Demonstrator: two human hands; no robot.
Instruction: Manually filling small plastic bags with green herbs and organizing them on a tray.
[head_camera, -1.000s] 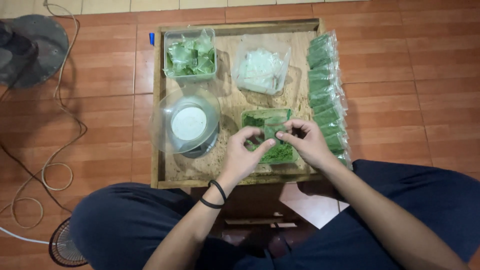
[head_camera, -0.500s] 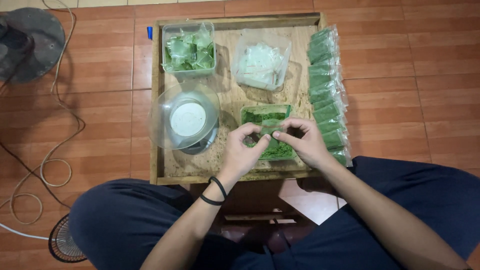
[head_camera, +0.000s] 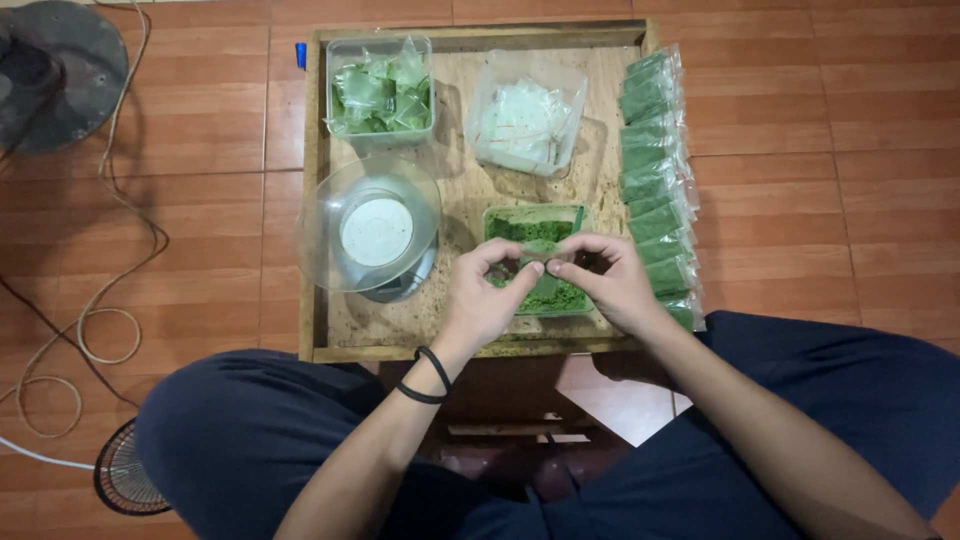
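Observation:
My left hand (head_camera: 487, 296) and my right hand (head_camera: 604, 280) meet over a small clear tub of green powder (head_camera: 537, 258) on a wooden tray (head_camera: 318, 330). Between their fingertips both hands pinch a small clear plastic bag (head_camera: 532, 266), held just above the powder. A black band sits on my left wrist. Left of the hands, a clear bowl (head_camera: 370, 225) rests on a small scale with a white round plate.
A row of several filled green packets (head_camera: 655, 180) lines the tray's right side. At the back stand a tub of green-tinted packets (head_camera: 380, 88) and a tub of empty clear bags (head_camera: 526, 122). A fan (head_camera: 55, 70) and cables lie on the tiled floor at left.
Both hands have stayed over the powder tub, the fingers shifting slightly on the small bag. The view has tilted a little.

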